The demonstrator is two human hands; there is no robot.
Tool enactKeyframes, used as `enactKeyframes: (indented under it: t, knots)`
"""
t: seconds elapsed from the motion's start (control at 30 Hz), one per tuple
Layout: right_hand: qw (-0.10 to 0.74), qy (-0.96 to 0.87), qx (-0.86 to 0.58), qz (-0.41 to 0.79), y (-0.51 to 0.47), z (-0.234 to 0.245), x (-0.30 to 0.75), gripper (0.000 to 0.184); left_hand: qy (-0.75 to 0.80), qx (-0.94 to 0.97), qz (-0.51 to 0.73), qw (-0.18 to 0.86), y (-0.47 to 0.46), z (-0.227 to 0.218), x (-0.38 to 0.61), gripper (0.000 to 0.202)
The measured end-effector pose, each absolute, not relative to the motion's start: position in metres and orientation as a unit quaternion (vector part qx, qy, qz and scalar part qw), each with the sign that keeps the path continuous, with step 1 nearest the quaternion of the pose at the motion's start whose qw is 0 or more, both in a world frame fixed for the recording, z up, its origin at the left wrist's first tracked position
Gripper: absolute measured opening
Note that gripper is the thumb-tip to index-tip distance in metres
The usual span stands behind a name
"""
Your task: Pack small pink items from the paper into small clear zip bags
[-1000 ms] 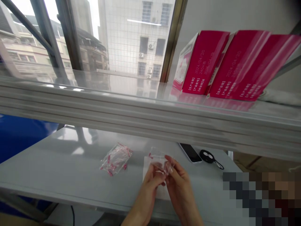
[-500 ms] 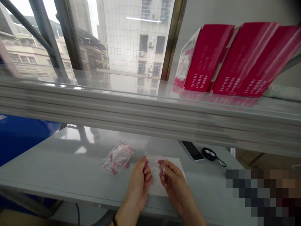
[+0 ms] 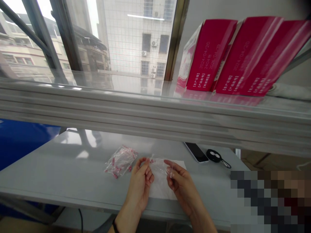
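Observation:
Between my left hand (image 3: 139,184) and my right hand (image 3: 182,189) stretches a small transparent plastic bag (image 3: 159,166). My right thumb and forefinger pinch its right edge, and my left fingertips hold its left edge. Both hands are above a white sheet of paper (image 3: 160,189) lying on a grey table (image 3: 58,168). Just left of my left hand lies a transparent bag of small pink-and-red parts (image 3: 120,161), not touching it. The parts are too small to identify.
A black phone (image 3: 196,152) and a round black keyring pouch with eyes (image 3: 213,155) lie at the table's far side. A glass shelf (image 3: 121,100) crosses above the table, bearing red boxes (image 3: 225,58). A blue object (image 3: 21,142) is at left; a pixelated patch covers the lower right.
My hands have moved apart from close together, and the bag now spans the gap between them. The view has tilted slightly, with the shelf and boxes sitting higher.

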State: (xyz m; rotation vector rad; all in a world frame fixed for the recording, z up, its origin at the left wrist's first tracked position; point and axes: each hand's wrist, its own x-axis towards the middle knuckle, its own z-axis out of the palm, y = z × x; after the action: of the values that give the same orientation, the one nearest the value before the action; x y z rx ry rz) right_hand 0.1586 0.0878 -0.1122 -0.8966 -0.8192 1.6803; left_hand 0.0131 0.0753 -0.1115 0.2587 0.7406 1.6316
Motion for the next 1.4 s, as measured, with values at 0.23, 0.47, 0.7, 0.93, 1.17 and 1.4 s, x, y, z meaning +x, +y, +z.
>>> enactKeyframes:
  t: [0.23, 0.47, 0.7, 0.93, 1.17, 1.4]
  knots:
    - [0.543, -0.305, -0.334, 0.707, 0.089, -0.11, 0.167, 0.046, 0.336, 0.128, 0.617, 0.7, 0.069, -0.106, 0.012, 0.032]
    - [0.528, -0.316, -0.36, 0.702, 0.088, -0.109, 0.166, 0.044, 0.379, 0.221, 0.62, 0.651, 0.067, -0.102, 0.007, 0.029]
    - [0.528, -0.336, -0.376, 0.683, 0.089, -0.107, 0.17, 0.044, 0.377, 0.198, 0.65, 0.63, 0.069, -0.102, 0.003, 0.028]
    - [0.539, -0.344, -0.364, 0.677, 0.089, -0.104, 0.18, 0.046, 0.421, 0.233, 0.632, 0.608, 0.069, -0.102, 0.001, 0.023]
    - [0.529, -0.37, -0.357, 0.675, 0.087, -0.107, 0.182, 0.046, 0.53, 0.486, 0.59, 0.368, 0.065, -0.103, 0.007, 0.016]
    - [0.536, -0.361, -0.38, 0.662, 0.086, -0.103, 0.18, 0.046, 0.526, 0.512, 0.597, 0.323, 0.066, -0.106, 0.002, 0.008]
